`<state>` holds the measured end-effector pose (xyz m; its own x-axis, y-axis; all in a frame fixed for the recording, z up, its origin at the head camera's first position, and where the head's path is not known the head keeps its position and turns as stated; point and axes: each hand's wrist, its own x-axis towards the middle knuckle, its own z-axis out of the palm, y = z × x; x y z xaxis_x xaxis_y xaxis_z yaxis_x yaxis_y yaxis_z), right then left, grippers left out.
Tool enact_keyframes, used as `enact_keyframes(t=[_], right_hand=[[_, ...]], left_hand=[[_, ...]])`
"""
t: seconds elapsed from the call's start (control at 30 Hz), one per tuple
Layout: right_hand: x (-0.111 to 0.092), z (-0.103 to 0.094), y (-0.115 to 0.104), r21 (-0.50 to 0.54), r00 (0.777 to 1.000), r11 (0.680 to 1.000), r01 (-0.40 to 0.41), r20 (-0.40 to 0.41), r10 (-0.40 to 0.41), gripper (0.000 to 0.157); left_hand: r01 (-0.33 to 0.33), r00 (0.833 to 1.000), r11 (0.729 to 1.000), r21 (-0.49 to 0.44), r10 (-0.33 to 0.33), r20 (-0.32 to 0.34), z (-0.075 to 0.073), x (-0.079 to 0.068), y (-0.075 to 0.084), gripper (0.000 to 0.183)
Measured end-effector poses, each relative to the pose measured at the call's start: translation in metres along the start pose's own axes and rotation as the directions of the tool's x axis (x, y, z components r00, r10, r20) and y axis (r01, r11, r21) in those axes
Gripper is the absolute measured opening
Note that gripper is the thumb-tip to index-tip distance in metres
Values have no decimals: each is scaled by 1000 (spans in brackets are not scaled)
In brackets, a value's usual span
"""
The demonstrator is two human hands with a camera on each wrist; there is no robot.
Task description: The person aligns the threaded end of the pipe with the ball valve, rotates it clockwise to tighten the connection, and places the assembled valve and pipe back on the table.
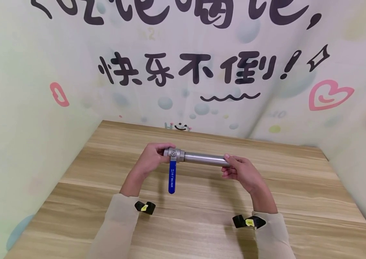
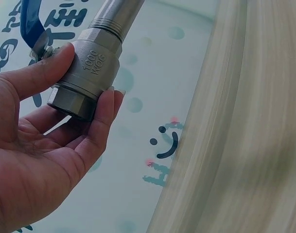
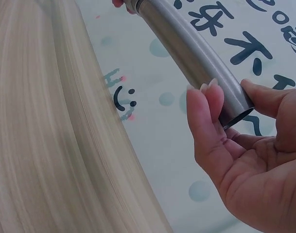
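A metal ball valve (image 1: 174,154) with a blue lever handle (image 1: 172,176) is joined to a smooth steel pipe (image 1: 205,159). Both are held above the table, the pipe running to the right. My left hand (image 1: 150,157) grips the valve body by its free end, thumb on one side and fingers on the other, as the left wrist view shows. Threads show where the pipe enters the valve (image 2: 95,63). At the pipe's open right end, my right hand (image 1: 243,172) holds it between thumb and fingers. The lever points toward me, at right angles to the pipe.
The wood-grain table (image 1: 189,223) spreads beneath both hands. A white printed backdrop (image 1: 176,108) with dark lettering rises behind it, and similar walls stand at left and right. Black straps with yellow labels (image 1: 250,222) sit at the wrists.
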<state>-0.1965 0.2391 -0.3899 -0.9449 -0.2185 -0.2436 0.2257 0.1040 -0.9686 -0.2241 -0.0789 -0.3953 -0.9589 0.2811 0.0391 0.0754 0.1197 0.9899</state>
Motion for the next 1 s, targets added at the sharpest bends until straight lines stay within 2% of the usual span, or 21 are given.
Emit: enact_keyframes(t=[0.2, 0.4, 0.6, 0.8, 1.0], right_hand=[[0, 0, 1, 11, 1000, 1000, -12, 3, 12, 58], [2, 0, 2, 13, 1000, 1000, 9, 6, -10, 59], [1, -2, 3, 31, 1000, 999, 24, 15, -24, 49], [0, -3, 3, 51, 997, 998, 41, 62, -44, 53], [1, -4, 3, 62, 998, 998, 33, 55, -36, 49]], left_hand=[[1, 1000, 1000, 7, -1, 0, -1, -1, 0, 44], [10, 1000, 1000, 12, -10, -8, -1, -1, -1, 45], [0, 1000, 1000, 14, 0, -8, -2, 0, -1, 43], [8, 1000, 1000, 18, -8, -9, -2, 0, -2, 43], [5, 1000, 1000, 28, -5, -13, -2, 1, -1, 42]])
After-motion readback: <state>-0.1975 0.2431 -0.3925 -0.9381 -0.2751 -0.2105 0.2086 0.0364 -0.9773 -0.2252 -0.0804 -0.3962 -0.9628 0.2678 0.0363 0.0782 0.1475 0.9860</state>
